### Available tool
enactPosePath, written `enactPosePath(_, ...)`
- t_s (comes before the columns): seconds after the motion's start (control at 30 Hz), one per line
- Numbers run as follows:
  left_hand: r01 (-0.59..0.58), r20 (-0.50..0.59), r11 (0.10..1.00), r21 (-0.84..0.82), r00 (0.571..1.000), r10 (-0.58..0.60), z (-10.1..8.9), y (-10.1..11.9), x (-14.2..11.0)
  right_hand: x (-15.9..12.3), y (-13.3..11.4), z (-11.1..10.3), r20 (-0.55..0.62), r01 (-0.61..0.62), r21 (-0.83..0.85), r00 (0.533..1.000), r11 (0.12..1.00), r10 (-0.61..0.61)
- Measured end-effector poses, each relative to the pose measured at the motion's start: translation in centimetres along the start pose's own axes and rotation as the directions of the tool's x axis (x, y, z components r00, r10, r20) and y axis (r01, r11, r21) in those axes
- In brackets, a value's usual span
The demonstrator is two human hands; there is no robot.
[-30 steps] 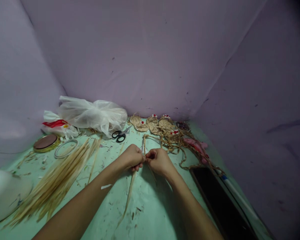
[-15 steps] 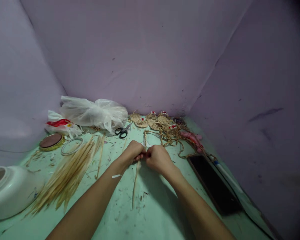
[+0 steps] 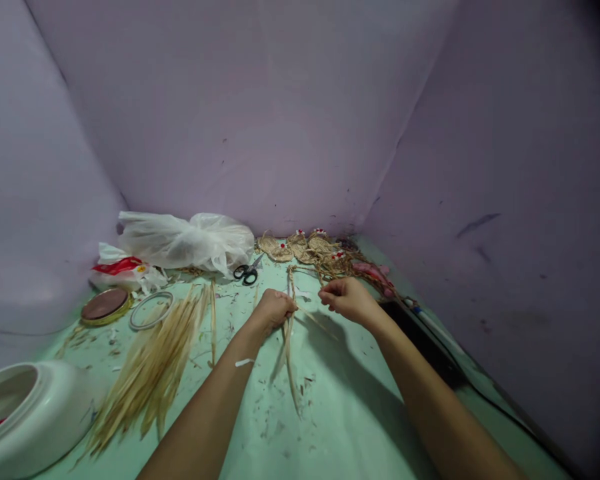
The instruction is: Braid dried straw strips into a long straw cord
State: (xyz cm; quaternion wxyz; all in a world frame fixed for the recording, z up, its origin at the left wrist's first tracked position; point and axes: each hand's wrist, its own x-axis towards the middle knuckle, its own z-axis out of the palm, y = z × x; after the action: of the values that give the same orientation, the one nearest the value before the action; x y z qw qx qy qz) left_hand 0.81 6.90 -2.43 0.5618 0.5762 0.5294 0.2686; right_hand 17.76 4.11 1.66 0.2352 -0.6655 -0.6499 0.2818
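Note:
My left hand [image 3: 275, 310] is closed around a narrow braid [image 3: 293, 283] of dried plant fibre, gripping it near its lower end. Above the fist the braid runs up toward the far side; below it loose strands [image 3: 289, 363] spread out, one of them slanting to the right. To the right and apart from the braid, my right hand [image 3: 349, 300] has its fingers curled in a pinch. Whether anything thin sits between those fingertips I cannot make out. Braided cords [image 3: 325, 270] lie just beyond the right hand.
At left lie a bundle of dried strips [image 3: 153, 360], a tape ring [image 3: 151, 311], a round tin [image 3: 106, 305] and a white pot [image 3: 55, 413]. Scissors [image 3: 249, 272], plastic bags [image 3: 190, 240] and woven pieces with beads [image 3: 275, 249] line the back. A dark phone-like slab [image 3: 425, 347] lies right.
My right hand has let go of the braid and moved right, away from the left hand. My left hand keeps its grip. The view has shifted toward the right.

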Motion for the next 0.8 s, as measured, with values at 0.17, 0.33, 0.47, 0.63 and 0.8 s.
enactPosePath(0.17, -0.036, -0.178, 0.93, 0.366, 0.978, 0.108, 1.7, -0.7, -0.1, 0.5, 0.6, 0.7, -0.016, 0.026, 0.124, 1.0, 0.992, -0.024)
enactPosePath(0.33, 0.082, -0.296, 0.746, 0.661, 0.942, 0.158, 3.2, -0.2, -1.6, 0.0, -0.6, 1.4, -0.033, 0.083, 0.174, 0.996, 0.981, -0.078)
enactPosePath(0.47, 0.065, -0.272, 0.732, 0.678, 0.947, 0.168, 3.5, 0.0, -2.1, 1.7, -3.6, 2.4, -0.101, 0.171, -0.009, 0.98, 0.985, -0.171)
enactPosePath(0.63, 0.015, -0.233, 0.791, 0.612, 0.959, 0.162, 3.8, -1.0, -0.9, 6.0, -8.8, 6.5, 0.105, 0.139, -0.479, 0.989, 0.867, -0.1)
enactPosePath(0.8, -0.103, -0.177, 0.967, 0.232, 0.973, 0.146, 3.9, -1.6, -0.4, 8.9, -9.6, 9.8, 0.227, 0.173, -0.489, 0.972, 0.855, -0.067)
